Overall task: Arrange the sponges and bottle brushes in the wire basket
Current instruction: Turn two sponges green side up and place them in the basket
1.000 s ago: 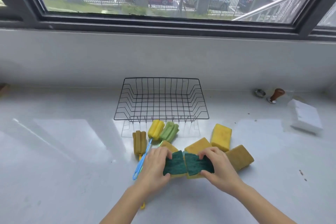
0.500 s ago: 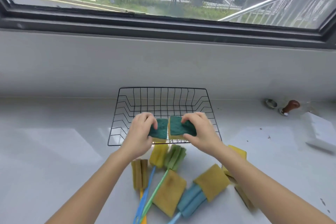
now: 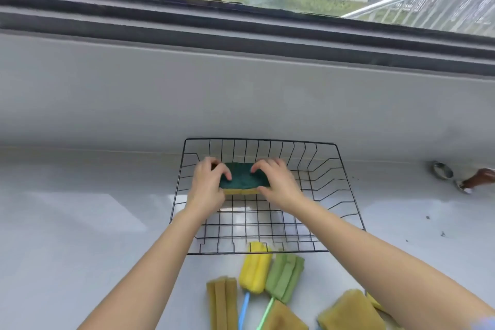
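Two green-topped yellow sponges (image 3: pixel 242 178) lie side by side at the back of the black wire basket (image 3: pixel 345 209). My left hand (image 3: pixel 207 186) grips the left sponge and my right hand (image 3: pixel 278 182) grips the right one, pressing them together. In front of the basket lie bottle brushes: a mustard head (image 3: pixel 221 303), a yellow head (image 3: pixel 255 266) on a blue handle, and a green head (image 3: pixel 285 277) on a green handle. Plain yellow sponges (image 3: pixel 351 312) lie at the bottom edge.
The basket stands on a glossy white counter (image 3: pixel 80 222) against a grey wall under a window. At the far right lie a small metal ring (image 3: pixel 442 170) and a brown-handled tool (image 3: pixel 479 181).
Both hands lifted the two green-topped sponges from the counter, carried them forward over the basket's front rim and set them together at its back. The camera has moved closer.
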`<state>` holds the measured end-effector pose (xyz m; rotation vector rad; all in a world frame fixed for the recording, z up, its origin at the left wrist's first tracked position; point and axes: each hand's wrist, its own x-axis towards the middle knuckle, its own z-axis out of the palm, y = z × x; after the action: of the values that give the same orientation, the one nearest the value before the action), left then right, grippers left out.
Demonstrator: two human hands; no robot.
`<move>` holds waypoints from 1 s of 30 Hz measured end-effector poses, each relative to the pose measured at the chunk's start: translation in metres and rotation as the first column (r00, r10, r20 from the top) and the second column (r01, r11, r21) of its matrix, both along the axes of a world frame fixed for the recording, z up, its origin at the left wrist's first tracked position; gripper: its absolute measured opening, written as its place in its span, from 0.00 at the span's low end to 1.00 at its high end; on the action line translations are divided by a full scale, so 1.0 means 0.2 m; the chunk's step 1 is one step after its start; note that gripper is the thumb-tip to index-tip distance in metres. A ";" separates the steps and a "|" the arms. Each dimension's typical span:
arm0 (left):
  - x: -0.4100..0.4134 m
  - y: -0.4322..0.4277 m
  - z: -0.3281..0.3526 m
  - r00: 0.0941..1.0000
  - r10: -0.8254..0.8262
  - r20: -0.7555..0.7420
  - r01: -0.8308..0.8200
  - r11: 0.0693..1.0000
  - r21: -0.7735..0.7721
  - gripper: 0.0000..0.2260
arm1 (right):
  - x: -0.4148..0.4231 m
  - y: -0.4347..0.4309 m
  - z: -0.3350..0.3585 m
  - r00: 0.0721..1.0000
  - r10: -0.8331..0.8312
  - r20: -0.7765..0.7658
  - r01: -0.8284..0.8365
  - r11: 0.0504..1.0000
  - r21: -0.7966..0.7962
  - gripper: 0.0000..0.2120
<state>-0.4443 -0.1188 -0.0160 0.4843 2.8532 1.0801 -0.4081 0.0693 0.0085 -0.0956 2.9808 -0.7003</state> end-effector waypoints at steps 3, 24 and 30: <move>-0.03 0.02 -0.06 1.000 0.001 -0.004 -0.001 1.000 -0.025 0.19 | -0.04 -0.01 -0.06 0.999 -0.025 0.029 0.025 1.000 -0.016 0.19; 0.10 0.11 -0.11 0.990 0.019 -0.141 -0.072 0.921 -0.383 0.21 | 0.03 -0.05 -0.18 0.994 -0.071 -0.086 0.090 0.967 0.238 0.29; 0.19 0.12 -0.18 0.998 -0.055 0.035 0.065 0.891 -0.448 0.37 | 0.13 -0.09 -0.29 0.998 -0.065 0.009 0.061 0.968 0.244 0.38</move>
<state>-0.4064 -0.0955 -0.0524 0.5108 2.9077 0.3810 -0.3827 0.0510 -0.0494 0.0197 3.0366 -0.3320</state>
